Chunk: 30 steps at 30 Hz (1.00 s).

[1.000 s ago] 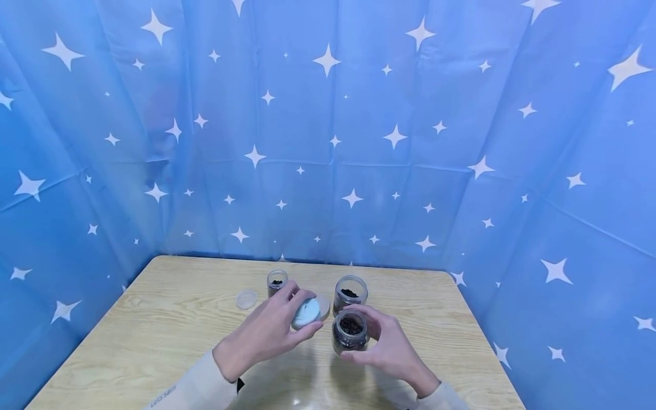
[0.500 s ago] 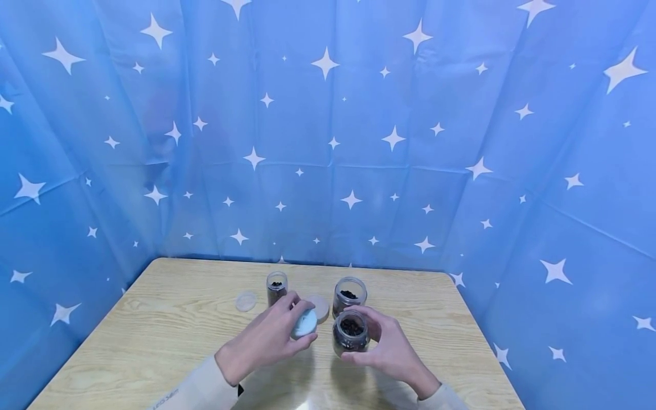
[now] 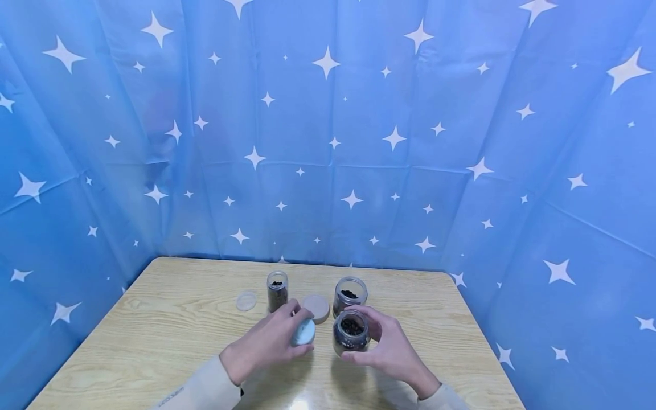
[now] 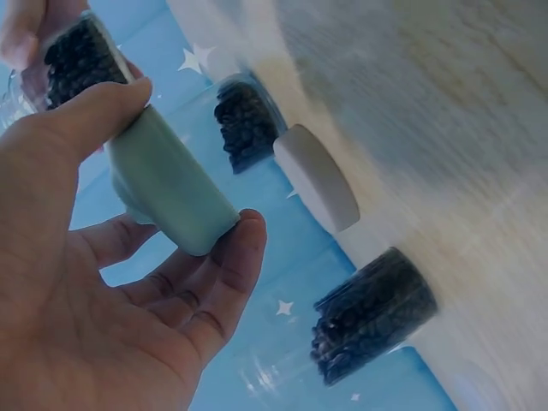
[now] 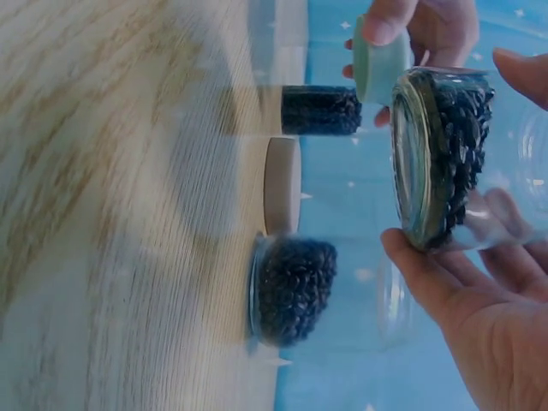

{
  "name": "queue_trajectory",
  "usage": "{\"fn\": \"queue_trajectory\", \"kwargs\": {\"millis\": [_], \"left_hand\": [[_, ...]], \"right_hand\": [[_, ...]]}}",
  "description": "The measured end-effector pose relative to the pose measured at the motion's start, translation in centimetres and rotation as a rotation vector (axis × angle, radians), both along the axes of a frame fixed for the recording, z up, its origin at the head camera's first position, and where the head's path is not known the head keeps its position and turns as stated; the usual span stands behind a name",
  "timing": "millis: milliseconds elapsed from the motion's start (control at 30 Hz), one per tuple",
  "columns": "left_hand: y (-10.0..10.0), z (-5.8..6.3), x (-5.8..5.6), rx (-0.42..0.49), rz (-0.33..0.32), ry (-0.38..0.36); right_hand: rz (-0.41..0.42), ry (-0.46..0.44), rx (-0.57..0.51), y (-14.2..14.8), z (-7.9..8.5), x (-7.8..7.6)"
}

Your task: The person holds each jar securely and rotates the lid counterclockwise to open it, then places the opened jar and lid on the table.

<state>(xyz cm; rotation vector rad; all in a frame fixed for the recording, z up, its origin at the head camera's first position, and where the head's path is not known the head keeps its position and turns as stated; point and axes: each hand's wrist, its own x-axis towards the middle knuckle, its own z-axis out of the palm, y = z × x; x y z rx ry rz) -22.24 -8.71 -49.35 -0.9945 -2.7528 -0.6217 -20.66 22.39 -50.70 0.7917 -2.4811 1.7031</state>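
Note:
My left hand (image 3: pixel 266 344) grips a pale mint-green lid (image 3: pixel 304 332) by its rim, thumb on one side and fingers on the other. In the left wrist view the lid (image 4: pixel 175 184) has a raised bump on one face. My right hand (image 3: pixel 389 350) holds an uncapped glass jar (image 3: pixel 351 336), partly filled with dark bean-like pieces. The right wrist view shows this jar (image 5: pixel 441 158) lifted off the table, fingers and thumb around its sides. Lid and jar are apart, the lid to the left of the jar.
Behind the held jar stands another lidless jar (image 3: pixel 350 296) of dark pieces. A narrow, taller jar (image 3: pixel 277 293) is beyond my left hand. A beige lid (image 3: pixel 316 308) and a clear disc-like lid (image 3: pixel 246 300) lie on the wooden table (image 3: pixel 169 319). A starry blue curtain (image 3: pixel 307 131) surrounds it.
My left hand has drawn the mint-green lid slightly toward me and leftward, uncovering more of the beige lid and the narrow jar. My right hand and its jar stay almost still.

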Motion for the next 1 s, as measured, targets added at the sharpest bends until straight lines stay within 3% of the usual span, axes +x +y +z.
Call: {"fn": "queue_trajectory", "kwargs": {"millis": [733,1000], "left_hand": [[-1.0,-1.5,-0.3,-0.070,0.004,-0.039],[-1.5,-1.8,-0.5,-0.072,0.013,-0.087]], "right_hand": [[0.003,-0.008,-0.004,-0.2,-0.2,0.0],[0.011,-0.015,-0.007,-0.3,-0.2,-0.1]]}}
